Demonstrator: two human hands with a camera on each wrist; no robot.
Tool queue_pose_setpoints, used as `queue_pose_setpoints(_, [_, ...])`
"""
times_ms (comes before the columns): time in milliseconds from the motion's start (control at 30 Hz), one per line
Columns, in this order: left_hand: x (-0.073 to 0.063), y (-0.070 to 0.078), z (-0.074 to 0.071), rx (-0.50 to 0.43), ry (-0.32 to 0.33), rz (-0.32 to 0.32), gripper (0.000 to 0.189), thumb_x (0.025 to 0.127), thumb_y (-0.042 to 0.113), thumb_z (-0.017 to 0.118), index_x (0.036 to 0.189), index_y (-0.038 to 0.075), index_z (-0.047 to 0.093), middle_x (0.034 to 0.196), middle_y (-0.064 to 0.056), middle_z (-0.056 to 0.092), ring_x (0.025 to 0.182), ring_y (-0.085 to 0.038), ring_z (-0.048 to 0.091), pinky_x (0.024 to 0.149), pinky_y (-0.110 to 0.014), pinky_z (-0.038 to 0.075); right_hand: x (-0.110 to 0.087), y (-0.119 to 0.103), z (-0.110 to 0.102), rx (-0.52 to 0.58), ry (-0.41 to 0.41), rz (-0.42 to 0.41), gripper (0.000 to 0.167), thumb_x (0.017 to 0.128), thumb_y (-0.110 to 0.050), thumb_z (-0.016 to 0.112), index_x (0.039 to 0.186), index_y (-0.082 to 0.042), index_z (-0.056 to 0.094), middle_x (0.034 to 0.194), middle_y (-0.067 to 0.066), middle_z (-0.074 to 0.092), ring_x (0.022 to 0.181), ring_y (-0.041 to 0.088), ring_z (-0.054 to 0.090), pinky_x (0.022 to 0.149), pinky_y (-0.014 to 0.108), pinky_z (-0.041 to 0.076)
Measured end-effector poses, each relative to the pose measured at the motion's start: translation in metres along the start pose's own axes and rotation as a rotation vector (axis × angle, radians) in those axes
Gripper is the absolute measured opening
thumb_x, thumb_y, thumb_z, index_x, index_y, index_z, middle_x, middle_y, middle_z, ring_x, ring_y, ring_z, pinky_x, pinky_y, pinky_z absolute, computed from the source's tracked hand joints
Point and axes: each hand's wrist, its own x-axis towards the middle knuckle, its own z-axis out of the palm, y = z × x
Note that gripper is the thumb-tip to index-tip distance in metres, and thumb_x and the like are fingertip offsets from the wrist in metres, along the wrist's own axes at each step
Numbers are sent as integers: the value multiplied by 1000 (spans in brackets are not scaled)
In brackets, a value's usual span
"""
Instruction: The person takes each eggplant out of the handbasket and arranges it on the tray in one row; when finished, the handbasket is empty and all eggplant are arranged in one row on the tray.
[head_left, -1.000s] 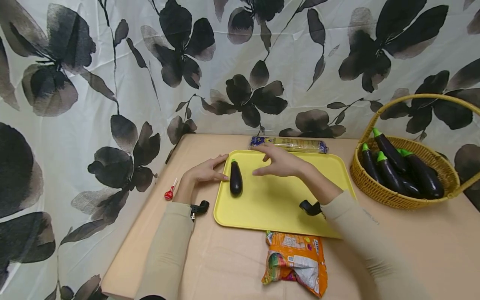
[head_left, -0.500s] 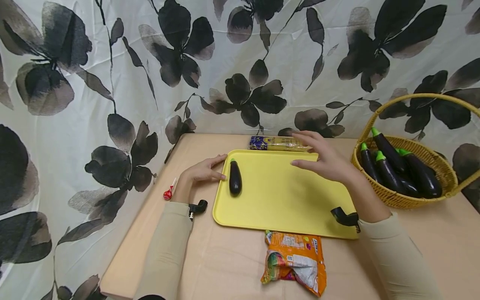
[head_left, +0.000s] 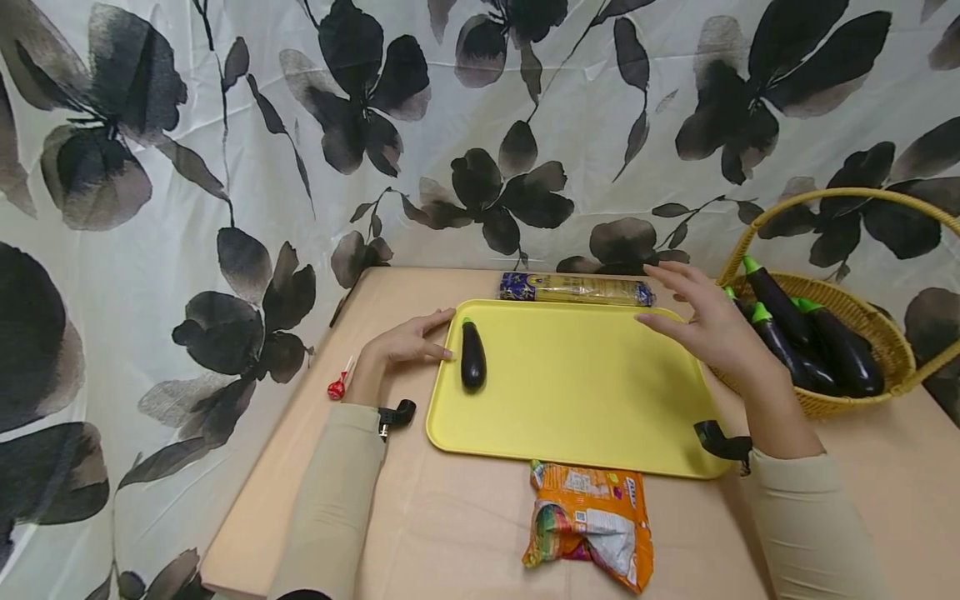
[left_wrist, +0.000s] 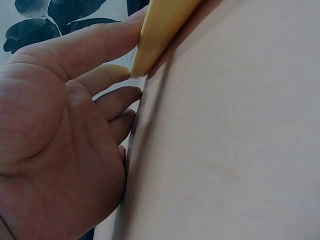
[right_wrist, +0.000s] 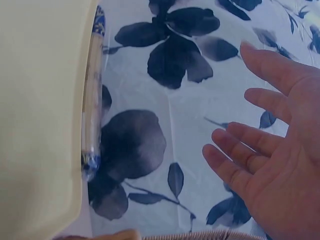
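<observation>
Left hand [head_left: 405,342], fingers relaxed, touches the yellow tray [head_left: 581,387]. Right hand [head_left: 712,329], fingers apart, hovers near the wicker basket [head_left: 897,342].

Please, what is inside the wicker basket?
Dark eggplants with green tops lie in the wicker basket. The right hand hides part of its left side; the eggplants cover its bottom.

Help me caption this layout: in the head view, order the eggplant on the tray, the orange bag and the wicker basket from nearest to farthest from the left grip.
From the left grip:
1. Eggplant on the tray, just to its right.
2. Orange bag, lower right, by the tray's near edge.
3. Wicker basket, far right, past the tray.
</observation>
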Motion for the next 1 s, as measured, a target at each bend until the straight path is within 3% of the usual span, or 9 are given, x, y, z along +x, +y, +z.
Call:
queue_pose_setpoints(133, [1, 1, 1, -15, -3, 1, 100, 84, 26, 88, 166, 19, 30, 175, -6, 16, 164, -24, 4, 133, -46, 5, -4, 12, -8, -22, 32, 0, 74, 99, -34, 73, 163, -17, 38, 165, 23, 31, 132, 53, 47, 95, 74, 49])
queue_pose_setpoints(633, [1, 1, 0, -23, 2, 11, 99, 84, 23, 88, 165, 17, 31, 175, -6, 17, 164, -26, 4, 133, -47, 5, -16, 38, -40, -75, 73, 20, 72, 100, -28, 72, 162, -16, 38, 158, 26, 41, 135, 51, 44, 103, 74, 42])
queue_pose_setpoints(1000, [1, 3, 2, -40, 1, 5, 99, 86, 18, 86, 166, 13, 28, 175, -11, 14, 164, -29, 3, 133, -50, 3, -26, 66, -60, -87, 17, 144, 73, 103, -35, 66, 164, -9, 33, 156, 34, 35, 132, 55, 45, 103, 76, 40])
